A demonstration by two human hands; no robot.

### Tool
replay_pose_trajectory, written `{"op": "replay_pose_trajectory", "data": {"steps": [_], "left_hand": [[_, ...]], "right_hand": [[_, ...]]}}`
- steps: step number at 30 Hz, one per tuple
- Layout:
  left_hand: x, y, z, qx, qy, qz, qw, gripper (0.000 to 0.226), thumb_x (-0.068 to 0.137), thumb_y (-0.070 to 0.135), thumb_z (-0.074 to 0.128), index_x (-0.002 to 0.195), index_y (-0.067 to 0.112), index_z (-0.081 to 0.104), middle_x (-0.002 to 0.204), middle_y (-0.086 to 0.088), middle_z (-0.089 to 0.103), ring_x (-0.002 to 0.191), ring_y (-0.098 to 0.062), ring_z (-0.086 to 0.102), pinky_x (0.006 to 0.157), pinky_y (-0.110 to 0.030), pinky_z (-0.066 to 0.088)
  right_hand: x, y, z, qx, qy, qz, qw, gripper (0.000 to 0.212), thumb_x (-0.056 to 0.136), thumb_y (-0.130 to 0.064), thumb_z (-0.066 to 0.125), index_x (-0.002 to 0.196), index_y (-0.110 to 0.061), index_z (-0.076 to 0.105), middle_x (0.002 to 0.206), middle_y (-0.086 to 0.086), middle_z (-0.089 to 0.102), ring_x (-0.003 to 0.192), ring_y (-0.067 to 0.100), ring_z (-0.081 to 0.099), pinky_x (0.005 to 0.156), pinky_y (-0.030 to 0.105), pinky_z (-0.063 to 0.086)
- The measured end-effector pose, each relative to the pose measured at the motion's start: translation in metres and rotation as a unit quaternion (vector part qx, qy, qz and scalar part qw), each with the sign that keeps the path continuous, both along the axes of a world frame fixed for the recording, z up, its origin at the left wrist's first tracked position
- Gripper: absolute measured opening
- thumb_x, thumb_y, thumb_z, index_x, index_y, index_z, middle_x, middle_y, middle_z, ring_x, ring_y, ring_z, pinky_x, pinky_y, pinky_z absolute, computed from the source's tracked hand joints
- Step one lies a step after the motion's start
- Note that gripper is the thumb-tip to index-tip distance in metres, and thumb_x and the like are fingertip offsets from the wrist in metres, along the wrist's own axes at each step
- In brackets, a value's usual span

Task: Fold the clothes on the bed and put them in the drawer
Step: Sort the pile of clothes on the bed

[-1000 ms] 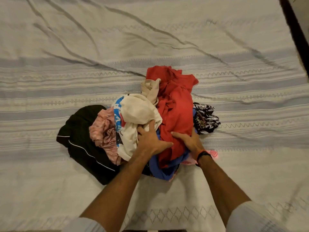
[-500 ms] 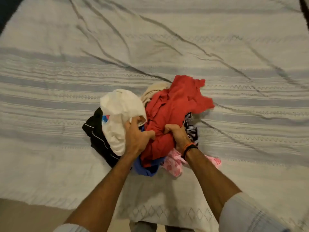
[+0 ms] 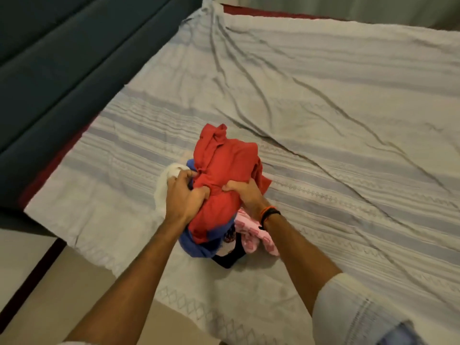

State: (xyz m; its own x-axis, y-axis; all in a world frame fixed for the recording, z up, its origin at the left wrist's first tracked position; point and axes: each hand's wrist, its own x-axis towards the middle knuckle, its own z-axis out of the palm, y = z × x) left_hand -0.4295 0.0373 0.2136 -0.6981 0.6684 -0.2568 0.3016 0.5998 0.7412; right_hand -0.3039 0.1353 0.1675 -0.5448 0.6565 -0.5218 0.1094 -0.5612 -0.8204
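A bundle of clothes is gathered between both my hands above the near part of the bed (image 3: 323,100). A red garment (image 3: 226,160) lies on top. Below it hang a blue piece (image 3: 196,245), a pink patterned piece (image 3: 251,235) and a black piece (image 3: 227,260). A white garment (image 3: 164,185) bulges out on the left. My left hand (image 3: 185,197) grips the white and red cloth from the left. From the right, my right hand (image 3: 245,195) grips the red garment, an orange and black band on its wrist. No drawer is in view.
The bed wears a wrinkled grey striped sheet whose near left corner (image 3: 32,207) hangs by the pale floor (image 3: 37,282). A dark teal padded headboard (image 3: 49,70) runs along the left side. A red mattress edge (image 3: 52,165) shows beneath the sheet.
Both hands have closed round the pile and bunched it into one bundle, drawing it toward the bed's near left corner. The spread black and white garments are now tucked in. The view swung left.
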Motion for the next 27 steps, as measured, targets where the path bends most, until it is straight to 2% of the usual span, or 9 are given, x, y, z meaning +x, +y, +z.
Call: {"op": "replay_pose_trajectory", "data": {"steps": [1, 3, 5, 8, 12, 16, 18, 23, 27], "left_hand": [[-0.001, -0.005, -0.015, -0.041, 0.008, -0.009, 0.999, 0.074, 0.047, 0.048, 0.058, 0.115, 0.022, 0.060, 0.121, -0.013, 0.055, 0.106, -0.031, 0.058, 0.087, -0.035, 0.048], [0.005, -0.015, -0.039, -0.181, 0.032, -0.062, 0.981, 0.097, 0.052, 0.054, 0.058, 0.144, 0.028, 0.038, 0.146, -0.019, 0.036, 0.130, -0.039, 0.042, 0.107, -0.047, 0.040], [0.016, -0.024, -0.055, -0.298, 0.053, -0.123, 0.945, 0.110, 0.068, 0.041, 0.070, 0.156, 0.028, 0.006, 0.159, -0.021, 0.010, 0.140, -0.043, 0.025, 0.114, -0.051, 0.031], [0.015, -0.028, -0.074, -0.284, 0.059, -0.130, 0.948, 0.116, 0.079, 0.029, 0.074, 0.156, 0.020, -0.012, 0.157, -0.024, 0.013, 0.138, -0.046, 0.029, 0.112, -0.054, 0.032], [-0.004, -0.018, -0.068, -0.261, 0.057, -0.114, 0.957, 0.115, 0.071, 0.038, 0.081, 0.157, 0.025, 0.006, 0.152, -0.021, 0.029, 0.135, -0.043, 0.036, 0.111, -0.055, 0.033], [-0.016, -0.012, -0.050, -0.197, 0.089, -0.098, 0.972, 0.108, 0.055, 0.050, 0.089, 0.147, 0.023, 0.039, 0.144, -0.011, 0.045, 0.131, -0.035, 0.044, 0.106, -0.052, 0.040], [-0.017, -0.011, -0.046, -0.148, 0.071, -0.074, 0.984, 0.093, 0.059, 0.049, 0.089, 0.138, 0.018, 0.051, 0.136, -0.007, 0.055, 0.123, -0.030, 0.054, 0.100, -0.047, 0.047], [-0.021, -0.007, -0.037, -0.126, 0.065, -0.012, 0.990, 0.018, 0.085, 0.030, 0.073, 0.099, 0.018, 0.073, 0.108, -0.001, 0.072, 0.109, -0.023, 0.064, 0.096, -0.036, 0.049], [-0.022, 0.000, -0.015, -0.034, 0.032, 0.000, 0.999, 0.007, 0.095, 0.024, 0.063, 0.091, 0.019, 0.066, 0.095, 0.003, 0.070, 0.090, -0.017, 0.062, 0.081, -0.024, 0.047]], "right_hand": [[0.001, -0.004, -0.010, 0.061, -0.095, 0.049, 0.992, 0.103, 0.052, -0.040, 0.088, 0.140, -0.008, 0.046, 0.136, 0.012, 0.056, 0.120, 0.033, 0.056, 0.101, 0.044, 0.048], [0.009, -0.012, -0.028, 0.189, -0.252, 0.132, 0.940, 0.111, 0.075, -0.057, 0.077, 0.155, -0.010, 0.016, 0.158, 0.017, 0.024, 0.142, 0.038, 0.032, 0.116, 0.050, 0.031], [0.022, -0.018, -0.042, 0.235, -0.249, 0.173, 0.923, 0.098, 0.086, -0.052, 0.069, 0.156, -0.010, 0.015, 0.160, 0.012, 0.023, 0.144, 0.033, 0.029, 0.116, 0.040, 0.029], [0.034, -0.020, -0.053, 0.245, -0.231, 0.197, 0.921, 0.077, 0.092, -0.035, 0.068, 0.152, -0.011, 0.028, 0.152, 0.007, 0.041, 0.135, 0.028, 0.044, 0.105, 0.029, 0.037], [0.033, -0.016, -0.051, 0.248, -0.256, 0.137, 0.924, 0.055, 0.087, -0.023, 0.069, 0.136, -0.015, 0.045, 0.130, 0.009, 0.061, 0.110, 0.028, 0.062, 0.094, 0.046, 0.052], [0.025, -0.012, -0.037, 0.284, -0.232, 0.081, 0.927, 0.044, 0.084, -0.018, 0.071, 0.125, -0.015, 0.054, 0.123, 0.005, 0.062, 0.105, 0.022, 0.063, 0.089, 0.039, 0.054], [0.019, -0.011, -0.031, 0.323, -0.226, 0.067, 0.917, 0.040, 0.083, -0.018, 0.072, 0.120, -0.015, 0.058, 0.120, 0.003, 0.061, 0.104, 0.020, 0.061, 0.089, 0.037, 0.052], [0.006, -0.008, -0.009, 0.377, -0.209, 0.106, 0.896, 0.030, 0.083, -0.018, 0.075, 0.111, -0.012, 0.065, 0.110, 0.000, 0.065, 0.094, 0.014, 0.060, 0.087, 0.030, 0.052], [-0.003, -0.011, 0.003, 0.431, -0.209, 0.132, 0.868, 0.043, 0.082, -0.021, 0.074, 0.122, -0.018, 0.060, 0.119, 0.002, 0.054, 0.103, 0.017, 0.055, 0.091, 0.032, 0.048]]}}
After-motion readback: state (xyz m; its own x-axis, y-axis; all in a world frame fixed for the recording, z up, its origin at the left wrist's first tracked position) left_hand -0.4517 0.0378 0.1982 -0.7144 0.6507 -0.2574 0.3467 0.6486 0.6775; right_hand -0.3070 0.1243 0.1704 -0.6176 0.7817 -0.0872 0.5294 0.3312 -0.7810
